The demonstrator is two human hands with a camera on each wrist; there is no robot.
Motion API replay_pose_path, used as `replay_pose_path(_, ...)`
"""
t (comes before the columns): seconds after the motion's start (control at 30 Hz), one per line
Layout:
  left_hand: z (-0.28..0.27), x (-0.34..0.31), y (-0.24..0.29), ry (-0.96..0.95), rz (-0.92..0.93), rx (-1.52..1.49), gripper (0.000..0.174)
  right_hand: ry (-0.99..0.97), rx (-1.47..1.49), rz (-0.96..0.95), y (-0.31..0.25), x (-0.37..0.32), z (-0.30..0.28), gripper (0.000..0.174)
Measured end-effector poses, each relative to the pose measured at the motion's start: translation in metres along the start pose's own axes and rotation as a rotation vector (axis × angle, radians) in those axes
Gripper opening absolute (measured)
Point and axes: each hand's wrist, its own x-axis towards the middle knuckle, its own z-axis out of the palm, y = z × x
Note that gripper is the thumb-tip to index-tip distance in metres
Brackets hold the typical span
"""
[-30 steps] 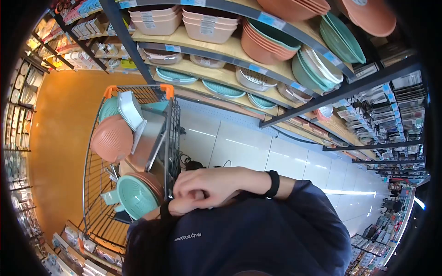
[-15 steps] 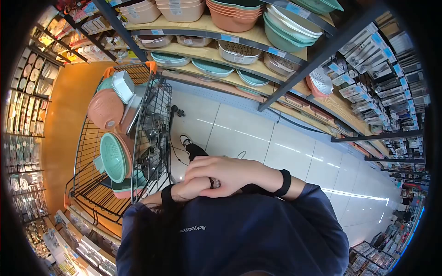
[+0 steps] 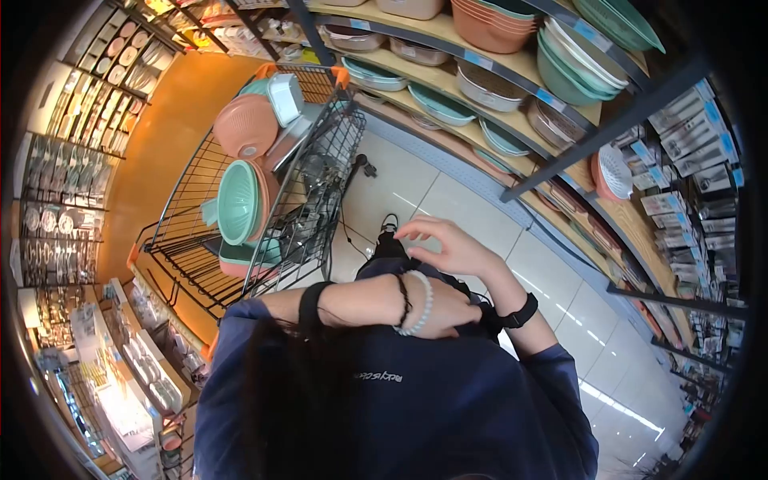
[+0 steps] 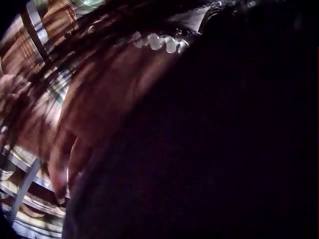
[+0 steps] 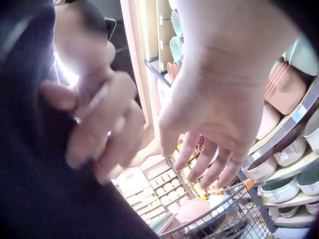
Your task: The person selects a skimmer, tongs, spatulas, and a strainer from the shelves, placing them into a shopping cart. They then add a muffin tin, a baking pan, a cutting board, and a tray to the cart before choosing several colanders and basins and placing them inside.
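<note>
My left hand [image 3: 440, 310], with a pale beaded bracelet at its wrist, lies across the front of the dark blue shirt and holds nothing. Just beyond it hovers my right hand [image 3: 452, 246], its fingers loosely bent around empty air. In the right wrist view the right hand [image 5: 212, 119] hangs with fingers apart, and the left hand [image 5: 112, 124] is blurred beside the shirt. The shirt fills most of the left wrist view, where the left hand [image 4: 94, 104] shows in shadow. A shopping cart [image 3: 180, 172] stands to the left, untouched by either hand.
The cart carries a mint colander [image 3: 238, 202], a pink ribbed basin [image 3: 244, 128] and a white container [image 3: 286, 98]. Shelves [image 3: 520, 76] of basins and baskets run along the far side. Hanging utensil packs [image 3: 692, 136] line the right. White tile floor [image 3: 472, 196] lies between.
My hands were clasped together; they have come apart, the left sliding right across the shirt and the right lifting away. The view has turned, and the cart first came more fully into view.
</note>
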Motion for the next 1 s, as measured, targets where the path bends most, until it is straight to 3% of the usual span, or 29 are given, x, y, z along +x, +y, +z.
replay_pose_path(0.07, -0.005, 0.006, 0.008, -0.012, 0.037, -0.032, 0.028, -0.040, 0.031, -0.017, 0.010, 0.010, 0.016, 0.047)
replay_pose_path(0.1, -0.004, 0.009, 0.008, 0.067, 0.092, -0.029, 0.023, -0.145, 0.143, 0.084, 0.005, 0.018, 0.023, 0.045)
replay_pose_path(0.13, -0.011, 0.010, 0.011, 0.048, 0.093, 0.018, 0.020, -0.236, 0.135, 0.039, 0.008, 0.028, 0.030, 0.045)
replay_pose_path(0.17, -0.010, 0.013, 0.008, 0.158, 0.187, -0.045, 0.019, -0.238, 0.384, 0.087, 0.003, 0.035, 0.041, 0.032)
replay_pose_path(0.2, -0.010, 0.015, 0.004, 0.253, 0.291, -0.115, 0.019, -0.260, 0.868, 0.571, -0.046, 0.045, 0.029, 0.023)
replay_pose_path(0.27, -0.029, 0.009, 0.004, 0.251, 0.253, -0.027, 0.019, -0.437, 0.834, 0.390, 0.025, 0.066, 0.074, 0.023)
replay_pose_path(0.33, -0.069, -0.005, 0.021, 0.196, 0.178, 0.019, 0.022, -0.227, 0.526, -0.080, 0.026, 0.061, 0.070, 0.023)
replay_pose_path(0.4, -0.081, -0.010, 0.015, 0.210, 0.231, 0.041, 0.025, -0.440, -0.061, -0.153, 0.091, 0.112, 0.090, 0.021)
replay_pose_path(0.47, -0.092, -0.024, 0.014, 0.354, 0.245, 0.060, 0.029, -0.421, -0.301, -0.218, 0.124, 0.139, 0.098, 0.021)
replay_pose_path(0.5, -0.089, -0.028, 0.006, 0.428, 0.297, 0.082, 0.036, -0.421, -0.465, -0.148, 0.143, 0.147, 0.101, 0.015)
replay_pose_path(0.53, -0.089, -0.033, 0.000, 0.452, 0.236, 0.038, 0.036, -0.434, -0.624, -0.098, 0.165, 0.158, 0.106, 0.009)
replay_pose_path(0.57, -0.090, -0.040, -0.008, 0.477, 0.273, 0.113, 0.038, -0.273, -0.647, -0.096, 0.190, 0.159, 0.109, 0.010)
replay_pose_path(0.6, -0.092, -0.047, -0.016, 0.502, 0.297, 0.189, 0.040, -0.386, -0.541, 0.054, 0.214, 0.166, 0.103, 0.011)
replay_pose_path(0.63, -0.097, -0.054, -0.021, 0.472, 0.248, 0.192, 0.042, -0.341, -0.667, 0.193, 0.190, 0.169, 0.076, 0.010)
replay_pose_path(0.67, -0.098, -0.059, -0.030, 0.504, 0.171, 0.160, 0.042, -0.262, -0.693, 0.322, 0.211, 0.175, 0.072, 0.010)
replay_pose_path(0.73, -0.105, -0.071, -0.051, 0.533, 0.182, 0.161, 0.040, -0.258, -0.828, 0.359, 0.251, 0.185, 0.045, 0.013)
replay_pose_path(0.8, -0.110, -0.082, -0.076, 0.592, 0.133, 0.137, 0.041, -0.299, -0.902, 0.529, 0.271, 0.198, 0.014, 0.016)
replay_pose_path(0.87, -0.115, -0.093, -0.097, 0.650, 0.044, 0.113, 0.040, -0.164, -0.926, 0.683, 0.285, 0.210, -0.011, 0.016)
replay_pose_path(1.0, -0.133, -0.117, -0.127, 0.665, -0.027, 0.103, 0.038, -0.086, -0.839, 0.690, 0.287, 0.226, -0.053, 0.015)
